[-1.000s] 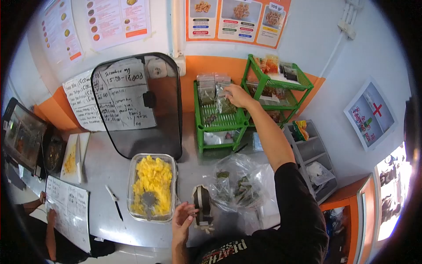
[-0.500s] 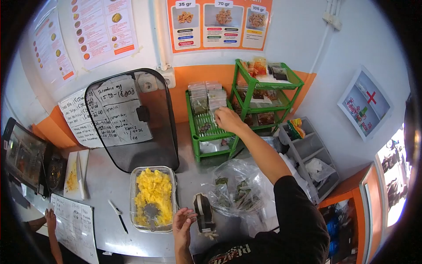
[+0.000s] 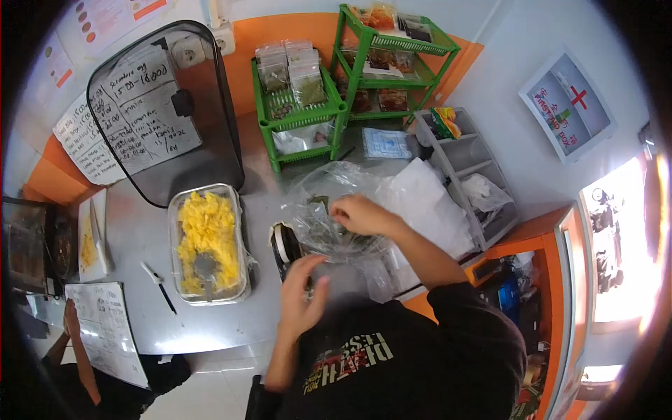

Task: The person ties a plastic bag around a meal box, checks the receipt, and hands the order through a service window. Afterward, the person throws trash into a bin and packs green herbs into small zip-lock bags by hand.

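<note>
My right hand (image 3: pixel 360 213) is over a clear plastic bag (image 3: pixel 301 203) with dark green packets (image 3: pixel 318 227) inside. Its fingers are curled, and what they hold, if anything, is hidden. My left hand (image 3: pixel 302 294) hovers near the table's front edge, thumb and fingers apart, nothing in it. Just beyond it stands a dark object with a pale band (image 3: pixel 281 243), partly covered by the fingers. Left of that is a clear tray of yellow food (image 3: pixel 208 234), with a grey scoop (image 3: pixel 205 266) resting in it.
A green rack (image 3: pixel 301 119) holds small zip bags; a taller green rack (image 3: pixel 392 63) stands behind. White sheets (image 3: pixel 427 210) and a grey divided organizer (image 3: pixel 483 168) are at right. A mesh screen (image 3: pixel 210 105), marker (image 3: pixel 159 288), knife (image 3: pixel 98 231) and another person's hand (image 3: pixel 72 318) are left.
My right hand has come from the zip bags on the green rack down to the clear plastic bag. My left hand remains near the banded object. The view has tilted down.
</note>
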